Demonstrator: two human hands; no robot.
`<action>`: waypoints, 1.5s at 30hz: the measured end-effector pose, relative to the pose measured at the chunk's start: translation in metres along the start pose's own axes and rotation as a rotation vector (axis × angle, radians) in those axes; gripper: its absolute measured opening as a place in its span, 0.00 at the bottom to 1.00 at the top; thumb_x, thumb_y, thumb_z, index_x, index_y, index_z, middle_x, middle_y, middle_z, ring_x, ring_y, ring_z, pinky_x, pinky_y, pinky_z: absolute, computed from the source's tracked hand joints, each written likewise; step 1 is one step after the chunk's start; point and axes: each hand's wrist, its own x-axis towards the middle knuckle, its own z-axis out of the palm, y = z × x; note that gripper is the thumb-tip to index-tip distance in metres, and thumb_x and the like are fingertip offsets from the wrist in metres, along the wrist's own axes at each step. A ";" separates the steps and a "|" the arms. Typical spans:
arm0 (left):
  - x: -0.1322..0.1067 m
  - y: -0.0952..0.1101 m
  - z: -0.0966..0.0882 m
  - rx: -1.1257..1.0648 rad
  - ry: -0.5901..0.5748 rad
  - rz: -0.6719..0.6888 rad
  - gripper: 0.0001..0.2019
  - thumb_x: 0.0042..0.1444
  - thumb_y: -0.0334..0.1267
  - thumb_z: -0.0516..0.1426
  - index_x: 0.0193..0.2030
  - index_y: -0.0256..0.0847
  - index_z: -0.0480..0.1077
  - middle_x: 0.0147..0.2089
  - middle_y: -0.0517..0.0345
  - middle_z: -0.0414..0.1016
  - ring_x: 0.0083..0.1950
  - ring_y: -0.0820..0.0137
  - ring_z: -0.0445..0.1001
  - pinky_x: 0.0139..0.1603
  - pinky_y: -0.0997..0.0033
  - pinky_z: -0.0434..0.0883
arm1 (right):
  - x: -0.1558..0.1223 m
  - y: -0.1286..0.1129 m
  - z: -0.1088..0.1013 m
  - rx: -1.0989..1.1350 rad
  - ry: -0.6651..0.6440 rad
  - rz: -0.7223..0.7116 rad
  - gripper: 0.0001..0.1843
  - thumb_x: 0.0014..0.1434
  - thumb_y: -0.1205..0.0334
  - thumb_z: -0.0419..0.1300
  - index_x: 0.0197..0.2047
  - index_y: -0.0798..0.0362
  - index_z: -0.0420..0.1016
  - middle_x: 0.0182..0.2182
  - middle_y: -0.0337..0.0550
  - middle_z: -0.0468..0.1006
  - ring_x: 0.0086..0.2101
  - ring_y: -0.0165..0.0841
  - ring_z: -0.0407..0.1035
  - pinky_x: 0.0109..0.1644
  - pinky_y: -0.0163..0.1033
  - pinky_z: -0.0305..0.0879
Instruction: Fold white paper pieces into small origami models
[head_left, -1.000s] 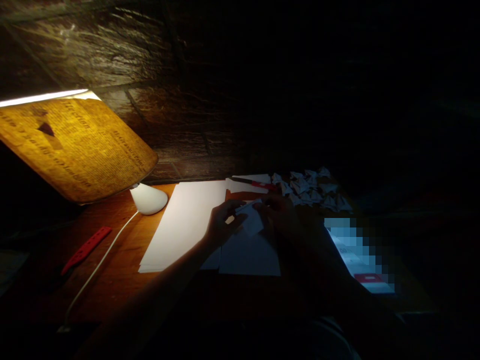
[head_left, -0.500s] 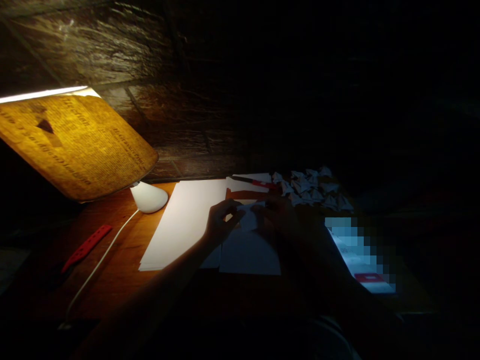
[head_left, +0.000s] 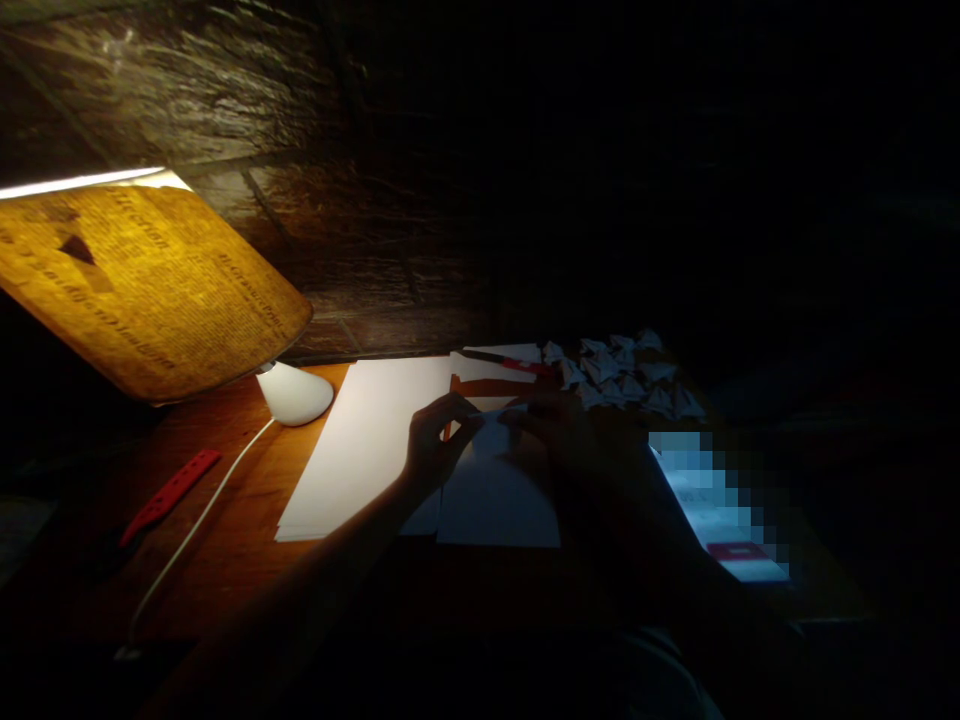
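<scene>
Desk: a wooden desk (head_left: 240, 560) is glowing orange under a tilted lamp (head_left: 150, 285), white paper sheets (head_left: 367, 445) lying at its middle.
Room: a dark rough wall (head_left: 300, 220) is looming behind.
Left hand (head_left: 431, 445): fingers are pinching a small folded paper (head_left: 491, 428) just above the sheets.
Right hand (head_left: 559, 428): fingertips are meeting that paper; shadow is hiding the grip.
Hard to read: folded paper pieces (head_left: 626, 375) are fading into darkness; a lit screen (head_left: 712, 505) is showing blurred.

The view was very dim. A table lamp (head_left: 150, 290) at the far left gave the only warm light; its amber shade glowed and its top rim blew out white. The white sheets (head_left: 360, 450) near it shone, while the right side sank into black. The left hand (head_left: 431, 445) and right hand (head_left: 559, 430) showed as dark silhouettes.
</scene>
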 end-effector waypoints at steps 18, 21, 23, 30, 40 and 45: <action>-0.001 0.004 -0.002 -0.115 -0.005 -0.067 0.12 0.62 0.42 0.62 0.29 0.40 0.75 0.31 0.57 0.73 0.32 0.69 0.72 0.33 0.66 0.69 | -0.002 -0.005 0.005 -0.011 -0.011 0.005 0.15 0.50 0.45 0.73 0.28 0.48 0.84 0.28 0.41 0.84 0.32 0.35 0.77 0.37 0.40 0.74; -0.002 0.003 -0.002 -0.105 -0.004 -0.062 0.14 0.62 0.43 0.62 0.27 0.40 0.73 0.30 0.57 0.73 0.31 0.69 0.71 0.32 0.67 0.69 | -0.002 -0.004 0.003 -0.021 -0.026 -0.003 0.15 0.51 0.45 0.73 0.27 0.48 0.83 0.28 0.41 0.83 0.31 0.34 0.77 0.37 0.40 0.74; -0.002 0.002 -0.002 -0.098 -0.017 -0.053 0.14 0.63 0.44 0.62 0.28 0.40 0.74 0.30 0.56 0.73 0.31 0.69 0.72 0.32 0.68 0.69 | -0.001 -0.002 0.002 -0.014 -0.030 -0.008 0.15 0.51 0.45 0.72 0.27 0.48 0.83 0.27 0.40 0.83 0.30 0.34 0.76 0.37 0.40 0.73; 0.001 0.003 -0.003 -0.011 -0.042 -0.030 0.12 0.61 0.44 0.64 0.30 0.40 0.77 0.29 0.57 0.77 0.30 0.71 0.74 0.33 0.69 0.71 | -0.001 0.000 0.002 0.012 -0.029 -0.012 0.15 0.51 0.44 0.72 0.26 0.47 0.83 0.26 0.39 0.82 0.29 0.33 0.76 0.35 0.39 0.73; -0.001 0.002 -0.001 -0.066 -0.014 -0.013 0.10 0.62 0.38 0.63 0.30 0.40 0.76 0.31 0.56 0.75 0.33 0.70 0.74 0.33 0.69 0.71 | -0.002 -0.002 0.003 0.014 -0.047 -0.006 0.12 0.52 0.48 0.72 0.27 0.47 0.83 0.27 0.40 0.83 0.30 0.33 0.76 0.38 0.41 0.74; 0.001 0.004 -0.002 -0.019 -0.010 0.020 0.09 0.62 0.39 0.63 0.31 0.40 0.78 0.32 0.55 0.76 0.33 0.70 0.75 0.34 0.69 0.72 | -0.002 -0.004 0.003 0.017 -0.054 -0.019 0.14 0.52 0.47 0.72 0.28 0.49 0.84 0.28 0.41 0.83 0.31 0.34 0.77 0.38 0.40 0.74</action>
